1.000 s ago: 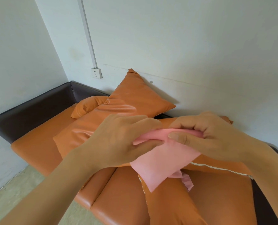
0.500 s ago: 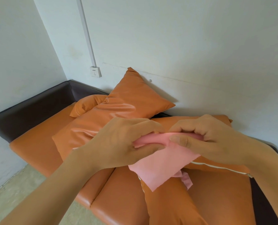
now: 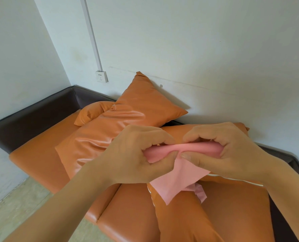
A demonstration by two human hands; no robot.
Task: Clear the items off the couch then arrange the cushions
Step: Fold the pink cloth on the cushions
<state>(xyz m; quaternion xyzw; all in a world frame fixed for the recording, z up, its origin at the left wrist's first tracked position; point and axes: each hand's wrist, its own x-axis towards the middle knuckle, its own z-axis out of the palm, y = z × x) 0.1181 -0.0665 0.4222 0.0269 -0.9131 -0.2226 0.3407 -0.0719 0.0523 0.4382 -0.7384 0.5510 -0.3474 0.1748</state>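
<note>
While the pink cloth (image 3: 178, 179) is held up above the orange couch (image 3: 40, 159), its rolled top edge is pinched by the left hand (image 3: 136, 154) and the right hand (image 3: 222, 149), fingers curled over it. Orange cushions (image 3: 120, 123) are piled on the seat behind.

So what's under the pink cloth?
Under the pink cloth, held up by the left hand and right hand, lie an orange cushion and the couch. Anything directly beneath is covered.
</note>
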